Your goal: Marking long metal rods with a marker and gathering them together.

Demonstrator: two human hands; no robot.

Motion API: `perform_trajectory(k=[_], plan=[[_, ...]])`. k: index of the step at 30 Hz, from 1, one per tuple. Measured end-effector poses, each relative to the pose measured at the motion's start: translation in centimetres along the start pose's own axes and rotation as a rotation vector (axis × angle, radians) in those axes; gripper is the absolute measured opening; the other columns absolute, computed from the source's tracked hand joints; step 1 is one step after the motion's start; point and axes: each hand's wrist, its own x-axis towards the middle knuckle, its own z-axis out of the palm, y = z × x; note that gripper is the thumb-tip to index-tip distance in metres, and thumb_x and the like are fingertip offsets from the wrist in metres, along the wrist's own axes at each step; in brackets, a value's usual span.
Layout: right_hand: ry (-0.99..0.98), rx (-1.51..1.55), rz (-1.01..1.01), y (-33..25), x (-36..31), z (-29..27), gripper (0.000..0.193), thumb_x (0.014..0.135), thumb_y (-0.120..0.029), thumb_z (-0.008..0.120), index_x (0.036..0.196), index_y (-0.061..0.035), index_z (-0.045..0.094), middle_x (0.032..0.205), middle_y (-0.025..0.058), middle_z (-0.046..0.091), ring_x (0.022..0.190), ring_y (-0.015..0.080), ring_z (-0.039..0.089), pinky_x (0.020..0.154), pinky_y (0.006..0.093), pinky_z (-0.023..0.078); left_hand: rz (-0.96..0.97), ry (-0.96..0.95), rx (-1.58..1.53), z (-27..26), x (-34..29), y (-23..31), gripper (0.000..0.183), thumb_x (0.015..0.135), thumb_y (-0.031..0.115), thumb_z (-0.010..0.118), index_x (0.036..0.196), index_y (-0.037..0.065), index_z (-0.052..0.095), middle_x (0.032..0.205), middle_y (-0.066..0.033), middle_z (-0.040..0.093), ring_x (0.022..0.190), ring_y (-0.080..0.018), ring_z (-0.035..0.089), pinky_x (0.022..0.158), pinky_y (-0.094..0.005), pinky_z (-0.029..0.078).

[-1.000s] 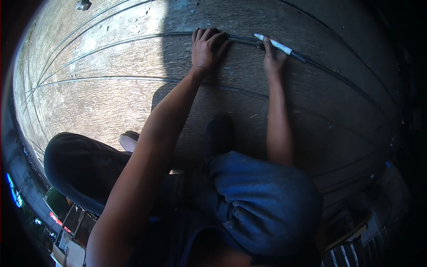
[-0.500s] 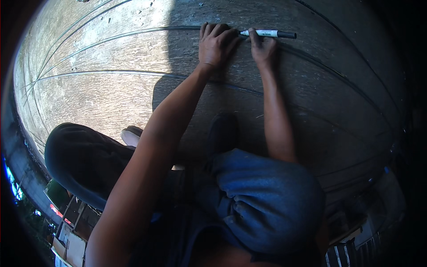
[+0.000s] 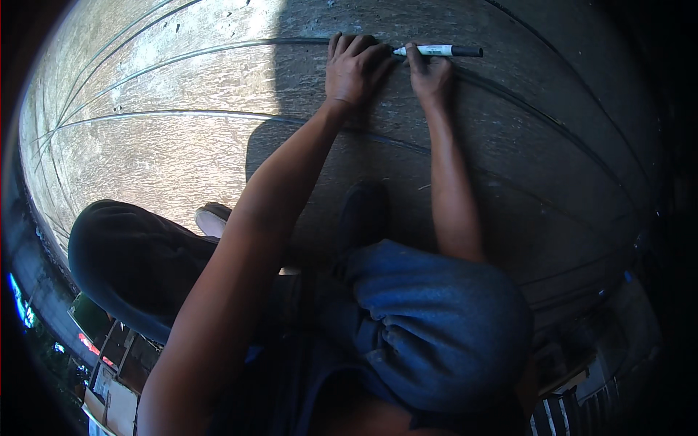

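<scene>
Near the top middle, my left hand (image 3: 352,69) is closed over a long, thin dark rod (image 3: 218,49) lying on the ground, its fingers bent down onto it. Just to the right, my right hand (image 3: 432,78) pinches a white marker pen (image 3: 436,51) with a dark back end. The marker lies almost level, its tip pointing left toward the fingers of my left hand. Whether the tip touches the rod is hard to make out. Past my right hand the rod (image 3: 523,102) continues, curving down to the right in shadow.
Another thin rod (image 3: 182,113) crosses the ground closer to me, and several more fan out at the left. Rough ground (image 3: 167,160) is sunlit left, shaded right. My bent knees (image 3: 443,327) and shoes fill the near part. Boxes (image 3: 120,403) stand at the lower left.
The whole view has shifted very slightly. Both hands and the marker keep practically the same place along the rod.
</scene>
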Motion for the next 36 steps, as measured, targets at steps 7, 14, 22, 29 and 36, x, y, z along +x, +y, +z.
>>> perform_trajectory(k=[7,14,22,29,36], plan=[[0.008,-0.069,0.026,-0.05,-0.07,0.08,0.035,0.089,-0.039,0.066,0.092,-0.0045,0.072,0.077,0.0114,0.071,0.078,0.0273,0.072,0.068,0.0359,0.053,-0.003,-0.007,0.016,-0.07,-0.03,0.02,0.026,0.084,0.034,0.070,0.102,0.015,0.072,0.107,-0.0047,0.064,0.105,-0.0277,0.056,0.107,-0.0468,0.033],[0.029,-0.057,-0.009,-0.24,-0.14,0.14,0.037,0.089,-0.042,0.064,0.091,-0.0059,0.073,0.077,0.0116,0.071,0.079,0.0287,0.072,0.068,0.0372,0.053,-0.002,0.002,0.014,0.02,-0.03,-0.03,0.026,0.083,0.033,0.071,0.102,0.015,0.072,0.106,-0.0048,0.064,0.105,-0.0274,0.056,0.105,-0.0457,0.034],[0.083,-0.099,0.043,-0.07,-0.08,0.46,0.036,0.089,-0.043,0.064,0.093,-0.0080,0.073,0.079,0.0113,0.072,0.081,0.0297,0.071,0.069,0.0379,0.054,0.003,0.006,0.028,0.14,-0.02,-0.09,0.025,0.082,0.032,0.071,0.101,0.015,0.073,0.104,-0.0044,0.064,0.104,-0.0274,0.056,0.104,-0.0452,0.034],[0.060,-0.055,0.003,0.37,0.20,0.30,0.036,0.089,-0.042,0.064,0.092,-0.0075,0.073,0.078,0.0116,0.072,0.080,0.0304,0.071,0.070,0.0378,0.053,-0.001,-0.003,0.005,0.13,0.04,-0.09,0.025,0.082,0.032,0.072,0.101,0.015,0.072,0.104,-0.0046,0.065,0.103,-0.0275,0.057,0.104,-0.0448,0.035],[0.139,0.275,0.004,-0.42,0.03,0.23,0.029,0.092,-0.029,0.064,0.099,-0.0015,0.070,0.080,0.0081,0.071,0.078,0.0195,0.069,0.073,0.0312,0.051,0.016,-0.016,0.013,-0.29,0.21,0.10,0.025,0.083,0.031,0.072,0.102,0.014,0.072,0.104,-0.0049,0.065,0.104,-0.0277,0.057,0.104,-0.0446,0.035]])
